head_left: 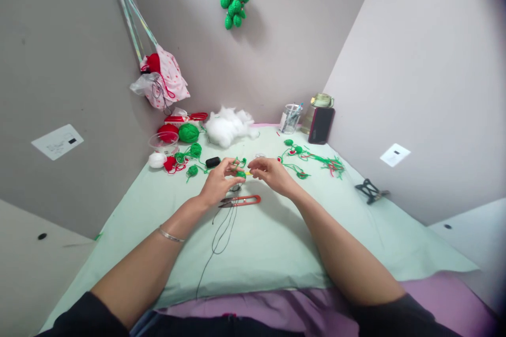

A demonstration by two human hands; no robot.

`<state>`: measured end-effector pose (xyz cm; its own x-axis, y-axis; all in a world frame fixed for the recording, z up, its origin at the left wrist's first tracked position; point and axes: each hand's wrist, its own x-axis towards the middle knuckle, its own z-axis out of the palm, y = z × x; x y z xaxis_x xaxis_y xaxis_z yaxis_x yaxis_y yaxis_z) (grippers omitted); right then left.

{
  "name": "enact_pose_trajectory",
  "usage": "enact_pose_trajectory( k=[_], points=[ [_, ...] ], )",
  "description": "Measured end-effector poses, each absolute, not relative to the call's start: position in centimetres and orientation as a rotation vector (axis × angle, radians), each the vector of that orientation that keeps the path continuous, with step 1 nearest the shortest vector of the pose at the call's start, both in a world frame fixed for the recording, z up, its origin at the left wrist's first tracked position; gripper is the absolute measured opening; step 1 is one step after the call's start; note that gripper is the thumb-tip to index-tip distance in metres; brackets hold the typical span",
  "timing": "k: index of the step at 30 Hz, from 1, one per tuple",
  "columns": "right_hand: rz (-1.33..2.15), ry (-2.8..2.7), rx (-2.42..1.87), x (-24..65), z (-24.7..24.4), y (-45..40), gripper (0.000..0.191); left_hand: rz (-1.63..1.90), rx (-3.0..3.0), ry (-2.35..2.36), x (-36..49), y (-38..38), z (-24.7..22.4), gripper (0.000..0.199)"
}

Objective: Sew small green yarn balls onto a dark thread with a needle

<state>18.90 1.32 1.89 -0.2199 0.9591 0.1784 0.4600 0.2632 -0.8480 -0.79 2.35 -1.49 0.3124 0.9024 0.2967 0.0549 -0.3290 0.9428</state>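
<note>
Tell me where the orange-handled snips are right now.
In the head view, the orange-handled snips lie on the pale green cloth, just below the left hand, with dark thread beside them.

Here's the small green crocheted piece (241, 174), rounded and fuzzy, pinched in the fingertips of the left hand (221, 179) above the pale cloth, with a slim yellow tool (248, 173) showing beside it, close to the curled fingers of the right hand (272, 175). And down below the left hand runs the dark thread (228, 231), thin and slack, crossing the orange-handled snips and looping loosely over the cloth towards its near edge.
</note>
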Motion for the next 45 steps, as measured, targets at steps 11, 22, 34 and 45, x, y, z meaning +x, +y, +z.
enact_pose_trajectory(
  k=[11, 22, 34, 45],
  points=[
    [0.931, -1.944, -1.384, 19.0, 1.1, 1.7, 0.012, 0.921, 1.640, 1.015, -0.5, 3.4, -4.1, 0.044],
    [0.635, -1.889, -1.155, 17.4, -0.1, 2.0, 0.008, 0.954, 1.728, 0.950, -0.6, 3.2, -3.7, 0.033],
    [0.967, -0.878, -0.703, 34.2, 6.2, 3.0, 0.032, 0.863, 1.277, 0.677, -2.3, 1.6, 1.3, 0.035],
    [1.317, -1.116, -0.891, 24.0, 3.2, 3.5, 0.024, 0.870, 1.195, 0.583, -2.0, 1.2, 1.3, 0.032]
  ],
)
